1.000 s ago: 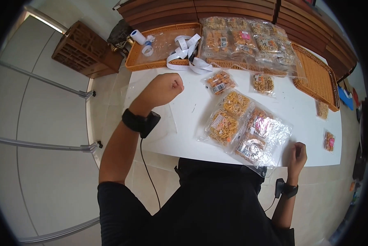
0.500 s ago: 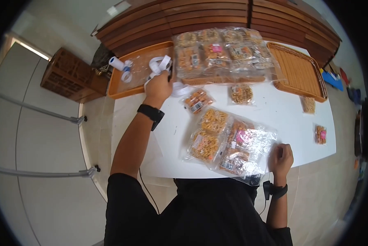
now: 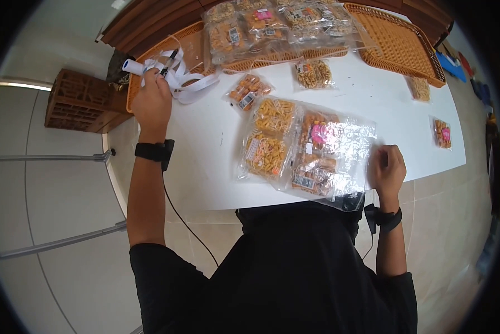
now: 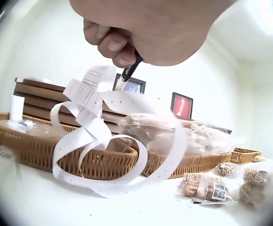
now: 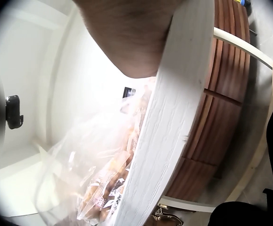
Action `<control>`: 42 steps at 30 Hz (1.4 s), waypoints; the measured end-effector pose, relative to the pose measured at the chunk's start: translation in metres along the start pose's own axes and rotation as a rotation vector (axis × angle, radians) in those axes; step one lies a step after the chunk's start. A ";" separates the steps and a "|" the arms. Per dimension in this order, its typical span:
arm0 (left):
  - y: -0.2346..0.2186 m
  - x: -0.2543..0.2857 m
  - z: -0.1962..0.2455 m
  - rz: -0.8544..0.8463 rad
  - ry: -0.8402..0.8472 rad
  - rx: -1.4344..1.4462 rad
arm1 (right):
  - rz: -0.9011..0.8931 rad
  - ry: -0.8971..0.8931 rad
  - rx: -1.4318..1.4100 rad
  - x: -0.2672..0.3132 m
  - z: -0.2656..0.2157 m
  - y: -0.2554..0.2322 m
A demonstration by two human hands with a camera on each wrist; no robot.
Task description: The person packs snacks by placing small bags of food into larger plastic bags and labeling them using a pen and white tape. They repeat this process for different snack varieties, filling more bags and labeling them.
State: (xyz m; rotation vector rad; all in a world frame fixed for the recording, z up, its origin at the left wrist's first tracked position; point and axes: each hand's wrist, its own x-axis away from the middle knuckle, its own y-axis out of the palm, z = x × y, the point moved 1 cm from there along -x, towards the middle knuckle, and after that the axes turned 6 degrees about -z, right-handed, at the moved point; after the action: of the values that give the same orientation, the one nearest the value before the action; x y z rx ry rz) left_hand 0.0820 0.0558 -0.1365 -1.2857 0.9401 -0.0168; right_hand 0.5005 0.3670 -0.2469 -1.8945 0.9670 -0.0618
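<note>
My left hand (image 3: 152, 104) grips a slim black pen (image 4: 131, 69) with a pale end, over the front of the left wicker tray. Curled white paper strip (image 4: 162, 162) with printed marks hangs in loops just below the pen and trails onto the table. My right hand (image 3: 392, 170) rests at the table's near edge with loosely curled fingers and nothing in it. Close to its left lies a clear plastic bag (image 3: 356, 150) holding snack packs, one with a pink label. Beside that are packs of yellow snack sticks (image 3: 267, 155) in clear wrap.
Behind, a large clear bag of snack packs (image 3: 261, 33) lies on a wicker tray. Another wicker tray (image 3: 397, 42) stands at the right. Single packs lie about: an orange-brown one (image 3: 249, 92), a nut pack (image 3: 314, 74) and a pink-labelled one (image 3: 443, 133). A white roll (image 4: 17, 107) stands in the left tray.
My left hand reached forward to the paper strip at the left tray, then moved left and now holds the pen, with the strip's loops shifted left too. My right hand stays at the table edge.
</note>
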 end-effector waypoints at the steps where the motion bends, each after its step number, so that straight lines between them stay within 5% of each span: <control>1: -0.002 0.002 0.001 -0.029 -0.051 0.004 | -0.001 0.003 -0.006 0.000 0.001 0.000; 9: -0.018 0.026 0.005 0.092 -0.047 0.588 | -0.048 0.034 -0.274 0.003 0.013 -0.005; 11: -0.032 0.041 -0.002 0.006 -0.184 0.895 | -0.078 0.155 -0.623 0.004 0.021 -0.016; 12: -0.041 0.050 -0.004 -0.040 -0.258 1.045 | -0.123 0.242 -0.539 0.004 0.013 -0.030; 15: -0.084 0.064 0.021 -0.085 -0.414 1.112 | -0.002 0.065 -0.421 -0.002 -0.043 -0.061; 18: -0.106 0.092 0.051 -0.201 -0.233 1.076 | -0.042 -0.232 -0.342 -0.001 -0.118 -0.079; 20: -0.121 0.112 0.086 -0.187 0.067 0.795 | -0.132 -0.416 -0.276 0.006 -0.158 -0.073; 22: -0.143 0.117 0.111 -0.456 0.500 0.784 | -0.339 -0.519 -0.068 0.010 -0.185 -0.068; 24: -0.154 0.129 0.144 -0.447 0.663 0.877 | -0.370 -0.475 -0.004 0.016 -0.197 -0.060; 25: -0.151 0.145 0.159 -0.360 0.634 0.979 | -0.386 -0.453 0.030 0.017 -0.199 -0.056; 27: -0.153 0.161 0.179 -0.398 0.665 0.912 | -0.348 -0.410 0.066 0.009 -0.195 -0.057; 30: -0.141 0.169 0.207 -0.471 0.520 1.205 | -0.297 -0.444 0.077 0.004 -0.179 -0.045; 34: -0.123 0.161 0.212 -0.728 0.595 1.609 | -0.310 -0.529 -0.024 0.009 -0.158 -0.041; 39: -0.116 0.161 0.230 -0.637 0.602 1.573 | -0.210 -0.493 -0.043 0.007 -0.142 -0.041; 42: -0.104 0.152 0.230 -0.635 0.547 1.597 | 0.005 -0.370 -0.155 0.000 -0.117 -0.036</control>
State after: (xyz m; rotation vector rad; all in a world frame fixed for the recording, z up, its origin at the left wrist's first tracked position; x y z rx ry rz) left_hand 0.3676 0.1299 -0.1454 0.0291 0.5799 -1.3823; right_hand 0.4720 0.2879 -0.1575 -1.9532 0.7386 0.3642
